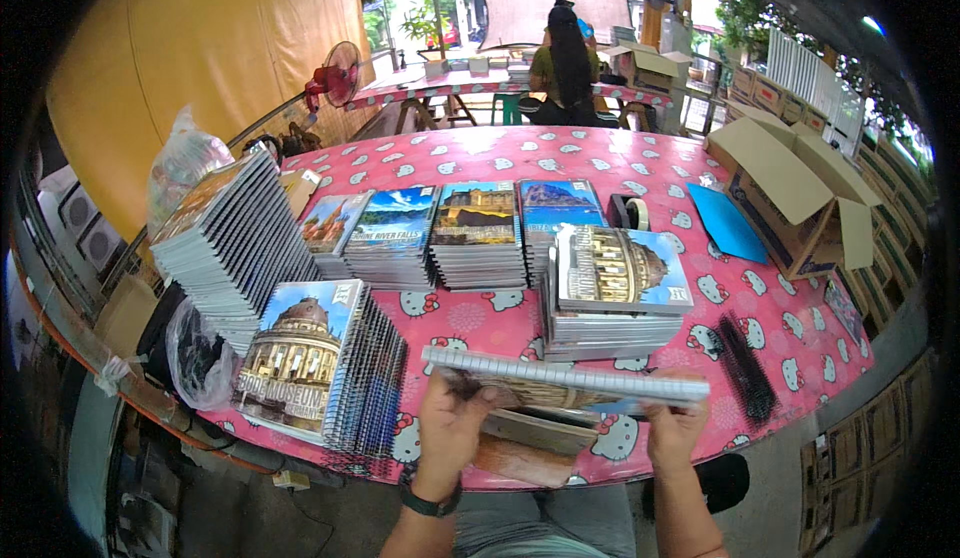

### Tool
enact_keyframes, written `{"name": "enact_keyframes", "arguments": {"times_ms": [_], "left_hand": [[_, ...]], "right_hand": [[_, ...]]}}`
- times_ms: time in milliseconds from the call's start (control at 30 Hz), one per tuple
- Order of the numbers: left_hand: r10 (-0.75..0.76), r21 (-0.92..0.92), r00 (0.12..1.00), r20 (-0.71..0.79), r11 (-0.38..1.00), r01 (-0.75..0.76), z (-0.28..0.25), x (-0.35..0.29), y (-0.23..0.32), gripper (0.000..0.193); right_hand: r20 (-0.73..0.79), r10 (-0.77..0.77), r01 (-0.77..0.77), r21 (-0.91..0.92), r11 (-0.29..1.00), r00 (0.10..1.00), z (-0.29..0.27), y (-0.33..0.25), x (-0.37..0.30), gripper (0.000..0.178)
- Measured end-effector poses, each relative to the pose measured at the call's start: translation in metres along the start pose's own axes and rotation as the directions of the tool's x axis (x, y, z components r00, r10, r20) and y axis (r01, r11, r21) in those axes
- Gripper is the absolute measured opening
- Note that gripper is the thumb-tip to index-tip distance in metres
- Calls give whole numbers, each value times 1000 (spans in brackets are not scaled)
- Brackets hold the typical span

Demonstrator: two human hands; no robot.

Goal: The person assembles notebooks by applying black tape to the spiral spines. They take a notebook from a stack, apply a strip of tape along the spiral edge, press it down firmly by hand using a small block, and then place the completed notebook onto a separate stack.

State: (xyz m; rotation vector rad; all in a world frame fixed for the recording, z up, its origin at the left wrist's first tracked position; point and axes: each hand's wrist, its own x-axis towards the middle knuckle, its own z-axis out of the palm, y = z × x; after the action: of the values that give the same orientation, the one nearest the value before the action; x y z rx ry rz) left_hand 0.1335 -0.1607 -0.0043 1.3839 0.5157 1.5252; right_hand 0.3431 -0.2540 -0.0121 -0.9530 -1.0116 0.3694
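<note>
My left hand (450, 426), with a dark watch at its wrist, grips one end of a notebook (565, 382). The other end is in my right hand (677, 424). Its long white page edge faces up, with a row of small marks along it. A picture cover (535, 446) hangs open beneath, at the table's near edge. Beyond my hands is a stack of notebooks (620, 273) with a domed building on the top cover. To the left of my hands stands a stack of spiral notebooks (305, 358) with dark coils along its right side.
A bundle of black spiral coils (745, 370) lies on the pink tablecloth (480, 148). Several notebook stacks (478, 243) line the middle, beside a tape roll (637, 212). A taller stack (235, 238) rises left. Right are a blue sheet (727, 222) and an open carton (790, 188). A person (568, 73) sits beyond.
</note>
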Motion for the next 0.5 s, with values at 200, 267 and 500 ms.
{"name": "enact_keyframes", "arguments": {"times_ms": [200, 267, 500], "left_hand": [[-197, 153, 961, 194, 974, 169, -35, 2, -16, 23], [-150, 169, 965, 216, 979, 115, -33, 8, -13, 21], [-331, 361, 917, 223, 902, 238, -57, 15, -23, 38]], "right_hand": [[167, 216, -183, -194, 964, 962, -21, 28, -30, 26], [267, 185, -68, -393, 917, 946, -26, 23, -29, 27], [496, 206, 83, -499, 863, 844, -37, 27, -20, 19]]}}
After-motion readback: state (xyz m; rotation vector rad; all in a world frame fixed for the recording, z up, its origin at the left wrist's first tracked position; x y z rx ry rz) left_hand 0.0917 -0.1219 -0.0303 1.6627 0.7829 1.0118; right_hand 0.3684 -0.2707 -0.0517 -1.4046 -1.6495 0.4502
